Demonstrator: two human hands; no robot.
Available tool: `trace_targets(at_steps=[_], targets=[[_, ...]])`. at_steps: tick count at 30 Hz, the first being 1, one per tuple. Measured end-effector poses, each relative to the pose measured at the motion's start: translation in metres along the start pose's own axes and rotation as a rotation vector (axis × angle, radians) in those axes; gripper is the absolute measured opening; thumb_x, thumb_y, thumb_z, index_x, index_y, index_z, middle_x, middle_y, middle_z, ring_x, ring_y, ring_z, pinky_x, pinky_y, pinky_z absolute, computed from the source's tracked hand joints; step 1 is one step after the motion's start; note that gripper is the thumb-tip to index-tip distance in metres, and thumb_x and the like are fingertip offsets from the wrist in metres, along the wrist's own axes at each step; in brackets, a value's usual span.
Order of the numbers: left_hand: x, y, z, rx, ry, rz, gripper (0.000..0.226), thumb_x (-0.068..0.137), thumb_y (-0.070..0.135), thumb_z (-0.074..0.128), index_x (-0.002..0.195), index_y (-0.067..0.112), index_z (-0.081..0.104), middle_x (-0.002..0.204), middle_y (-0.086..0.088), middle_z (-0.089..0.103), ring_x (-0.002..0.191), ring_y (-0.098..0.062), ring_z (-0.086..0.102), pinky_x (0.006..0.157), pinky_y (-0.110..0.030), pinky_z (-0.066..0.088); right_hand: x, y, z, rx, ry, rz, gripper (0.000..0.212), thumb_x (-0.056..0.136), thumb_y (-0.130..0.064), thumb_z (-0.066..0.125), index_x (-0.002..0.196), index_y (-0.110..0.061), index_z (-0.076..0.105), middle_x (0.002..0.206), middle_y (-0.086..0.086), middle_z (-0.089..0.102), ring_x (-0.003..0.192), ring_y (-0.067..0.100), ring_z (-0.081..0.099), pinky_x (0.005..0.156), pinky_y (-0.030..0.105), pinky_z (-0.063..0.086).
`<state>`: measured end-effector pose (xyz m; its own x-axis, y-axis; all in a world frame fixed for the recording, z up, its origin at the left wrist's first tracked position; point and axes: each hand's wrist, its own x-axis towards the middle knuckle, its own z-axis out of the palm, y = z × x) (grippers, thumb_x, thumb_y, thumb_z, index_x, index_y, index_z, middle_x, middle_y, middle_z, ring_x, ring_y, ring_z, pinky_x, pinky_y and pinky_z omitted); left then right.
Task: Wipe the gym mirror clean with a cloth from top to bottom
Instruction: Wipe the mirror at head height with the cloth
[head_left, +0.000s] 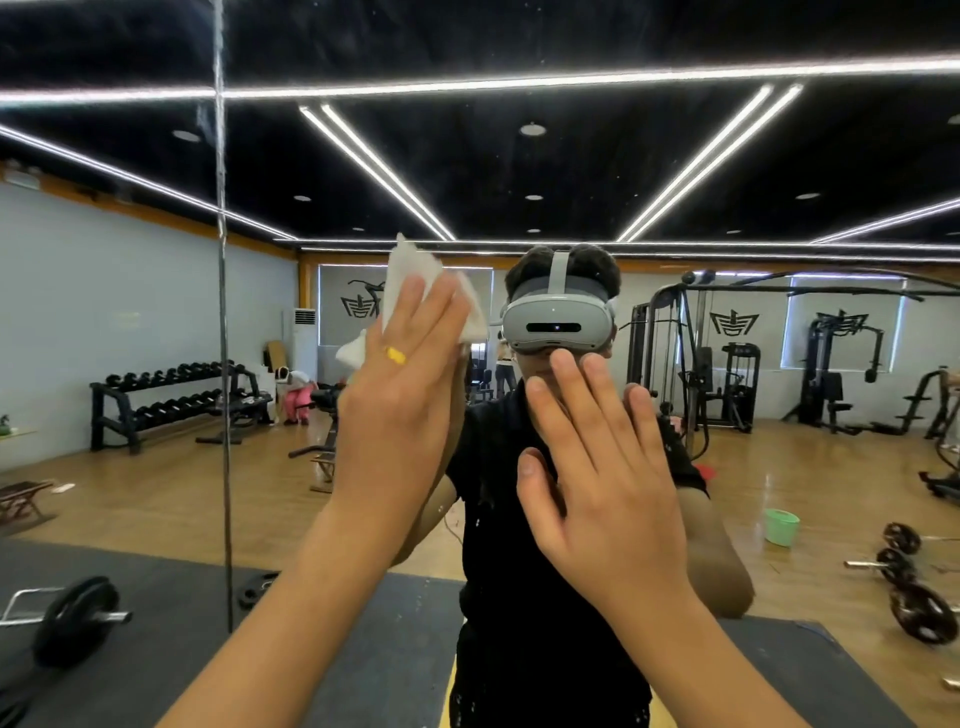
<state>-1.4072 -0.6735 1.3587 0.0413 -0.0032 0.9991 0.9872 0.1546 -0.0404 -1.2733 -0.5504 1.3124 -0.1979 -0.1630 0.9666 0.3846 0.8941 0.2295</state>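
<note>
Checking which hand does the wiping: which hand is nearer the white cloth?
Left. The left hand presses the white cloth flat against the mirror with straight fingers; the right hand is held open to the cloth's right, not touching it.

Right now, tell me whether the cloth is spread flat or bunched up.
Bunched. The cloth sits crumpled under the left hand, whose fingers lie straight; folded corners poke out above and beside them.

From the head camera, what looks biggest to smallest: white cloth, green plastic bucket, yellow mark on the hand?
White cloth, partly hidden by the left hand
Green plastic bucket, a far reflection
Yellow mark on that hand
</note>
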Motion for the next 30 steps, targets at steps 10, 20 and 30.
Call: trace_targets(at_steps=[10, 20, 30], targets=[[0.009, -0.004, 0.004, -0.021, -0.065, 0.123, 0.050, 0.104, 0.008, 0.052, 0.152, 0.008, 0.040, 0.160, -0.001, 0.032, 0.155, -0.009, 0.012, 0.129, -0.040, 0.010, -0.001, 0.000, 0.000, 0.000, -0.004, 0.001, 0.057, 0.100, -0.027, 0.055, 0.154, -0.010, 0.045, 0.166, 0.010, 0.033, 0.156, 0.027, 0.025, 0.127, 0.052, 0.020], [-0.021, -0.010, 0.003, -0.096, -0.034, 0.109, 0.055, 0.097, -0.005, 0.066, 0.148, 0.010, 0.052, 0.157, -0.001, 0.043, 0.152, -0.016, 0.029, 0.128, -0.035, 0.017, -0.001, -0.001, -0.001, -0.014, -0.006, 0.006, 0.056, 0.101, -0.028, 0.054, 0.153, -0.011, 0.046, 0.165, 0.009, 0.035, 0.156, 0.026, 0.026, 0.127, 0.054, 0.020], [-0.026, -0.014, -0.010, -0.126, -0.108, 0.118, 0.045, 0.104, 0.009, 0.052, 0.149, 0.012, 0.049, 0.156, 0.002, 0.042, 0.150, -0.016, 0.031, 0.127, -0.034, 0.022, -0.007, 0.036, -0.046, -0.069, -0.058, 0.020, 0.059, 0.101, -0.034, 0.045, 0.156, -0.012, 0.043, 0.168, 0.009, 0.029, 0.158, 0.023, 0.019, 0.128, 0.047, -0.004]])
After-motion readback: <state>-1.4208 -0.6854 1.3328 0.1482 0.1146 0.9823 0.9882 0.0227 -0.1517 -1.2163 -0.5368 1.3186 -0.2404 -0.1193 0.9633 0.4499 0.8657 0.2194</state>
